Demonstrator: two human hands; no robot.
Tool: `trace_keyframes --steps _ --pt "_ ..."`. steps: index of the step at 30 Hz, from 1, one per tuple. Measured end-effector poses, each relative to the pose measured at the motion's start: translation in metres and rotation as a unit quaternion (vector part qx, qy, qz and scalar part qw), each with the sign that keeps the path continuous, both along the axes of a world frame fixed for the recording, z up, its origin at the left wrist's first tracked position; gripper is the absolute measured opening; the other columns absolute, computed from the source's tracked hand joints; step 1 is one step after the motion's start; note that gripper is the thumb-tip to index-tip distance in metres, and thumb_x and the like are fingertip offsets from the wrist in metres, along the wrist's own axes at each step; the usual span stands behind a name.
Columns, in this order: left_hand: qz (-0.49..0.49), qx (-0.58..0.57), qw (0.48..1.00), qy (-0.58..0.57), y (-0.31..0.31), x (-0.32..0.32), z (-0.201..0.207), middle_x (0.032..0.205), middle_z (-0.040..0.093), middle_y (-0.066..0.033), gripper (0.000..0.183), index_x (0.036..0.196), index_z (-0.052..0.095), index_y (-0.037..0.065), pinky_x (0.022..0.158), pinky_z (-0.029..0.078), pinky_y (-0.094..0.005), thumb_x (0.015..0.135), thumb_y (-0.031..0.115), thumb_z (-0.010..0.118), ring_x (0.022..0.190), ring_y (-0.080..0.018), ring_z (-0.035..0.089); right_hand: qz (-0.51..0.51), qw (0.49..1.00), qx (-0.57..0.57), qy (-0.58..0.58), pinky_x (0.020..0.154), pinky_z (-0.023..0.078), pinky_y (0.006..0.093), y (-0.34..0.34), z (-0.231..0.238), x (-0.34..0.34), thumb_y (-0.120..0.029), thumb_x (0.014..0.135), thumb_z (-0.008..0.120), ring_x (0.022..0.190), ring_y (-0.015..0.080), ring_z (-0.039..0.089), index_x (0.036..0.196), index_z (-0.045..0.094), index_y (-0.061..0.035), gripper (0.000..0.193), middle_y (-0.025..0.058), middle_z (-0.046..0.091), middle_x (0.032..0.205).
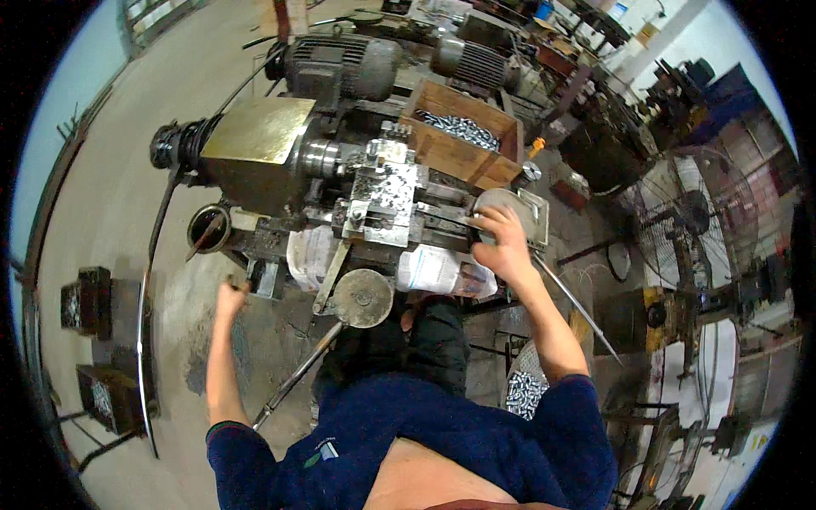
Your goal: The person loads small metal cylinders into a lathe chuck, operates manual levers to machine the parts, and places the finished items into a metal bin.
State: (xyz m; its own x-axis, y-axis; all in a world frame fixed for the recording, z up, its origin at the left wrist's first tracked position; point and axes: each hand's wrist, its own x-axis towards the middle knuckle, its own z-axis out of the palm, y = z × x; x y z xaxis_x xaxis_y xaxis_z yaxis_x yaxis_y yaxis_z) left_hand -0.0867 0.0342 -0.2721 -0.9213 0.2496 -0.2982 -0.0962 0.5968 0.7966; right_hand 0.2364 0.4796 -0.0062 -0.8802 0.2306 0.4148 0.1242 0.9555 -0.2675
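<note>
My left hand (231, 297) is closed, low at the left of a small lathe. Something small and dark shows at its fingers, too small to name. My right hand (503, 245) reaches over the lathe's right end with its fingers spread, by a round grey disc (495, 202). Whether the fingertips touch the disc or the metal bars beside it, I cannot tell. Between my hands lie the lathe's metal-strewn slide (382, 189) and its chuck (321, 159). A round metal handwheel or disc (364, 297) on a lever sits just before my lap.
A wooden box (455, 157) of shiny small metal parts stands behind the slide. Electric motors (340, 66) are at the back. A basket of metal pieces (527, 395) sits by my right elbow. Long metal rods (578, 306) slant out at right. A fan (697, 221) stands far right.
</note>
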Motion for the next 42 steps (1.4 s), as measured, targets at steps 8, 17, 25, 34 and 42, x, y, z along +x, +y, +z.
trace_keyframes --steps 8,17,25,34,42 --pt "-0.338 -0.492 0.754 0.275 0.021 -0.039 0.008 0.084 0.064 -0.0105 0.029 0.094 0.058 0.009 0.067 0.049 -0.041 0.07 0.022 0.067 0.081 -0.0292 0.063 -0.272 0.953 -0.088 -0.104 0.089 0.043 0.0379 0.052 -0.04 0.17 -0.015 0.055 0.062 0.1 0.0339 0.055 0.096 0.066 -0.0039 0.042 0.018 0.061 0.104" --pt "-0.265 -0.295 0.905 0.153 0.01 0.024 0.092 0.088 0.064 -0.0185 0.041 0.107 0.06 0.003 0.07 0.049 -0.0401 0.072 0.023 0.066 0.081 -0.0309 0.063 -0.591 0.731 -0.045 -0.34 0.089 0.044 0.0402 0.149 -0.129 0.318 -0.02 0.061 0.067 0.104 0.0316 0.056 0.106 0.057 -0.0058 0.048 0.0148 0.061 0.108" --pt "-0.382 -0.051 0.92 -0.073 0.007 0.191 0.191 0.095 0.065 -0.0143 0.047 0.115 0.055 0.001 0.073 0.05 -0.0367 0.076 0.024 0.068 0.081 -0.0243 0.064 -0.495 0.81 -0.115 -0.292 0.069 0.05 0.0425 0.02 -0.144 0.334 -0.026 0.054 0.068 0.077 0.0377 0.061 0.078 0.064 -0.001 0.035 0.0235 0.063 0.08" --pt "-0.356 -0.141 0.923 0.028 0.028 0.209 0.149 0.073 0.063 -0.0146 0.024 0.097 0.061 0.007 0.069 0.048 -0.0394 0.074 0.014 0.06 0.074 -0.0321 0.062 -0.317 0.829 -0.439 -0.141 0.045 0.046 0.0311 -0.063 -0.203 0.323 -0.006 0.061 0.058 0.048 0.0177 0.054 0.076 0.056 0.0059 0.02 0.0067 0.054 0.058" --pt "-0.348 -0.163 0.923 0.021 0.031 0.209 0.155 0.077 0.063 -0.0155 0.024 0.096 0.061 0.007 0.07 0.047 -0.0401 0.074 0.015 0.06 0.077 -0.0329 0.062 -0.302 0.833 -0.417 -0.203 0.052 0.048 0.0364 -0.055 -0.183 0.313 -0.017 0.065 0.061 0.056 0.0273 0.059 0.063 0.059 -0.0058 0.011 0.0113 0.062 0.07"
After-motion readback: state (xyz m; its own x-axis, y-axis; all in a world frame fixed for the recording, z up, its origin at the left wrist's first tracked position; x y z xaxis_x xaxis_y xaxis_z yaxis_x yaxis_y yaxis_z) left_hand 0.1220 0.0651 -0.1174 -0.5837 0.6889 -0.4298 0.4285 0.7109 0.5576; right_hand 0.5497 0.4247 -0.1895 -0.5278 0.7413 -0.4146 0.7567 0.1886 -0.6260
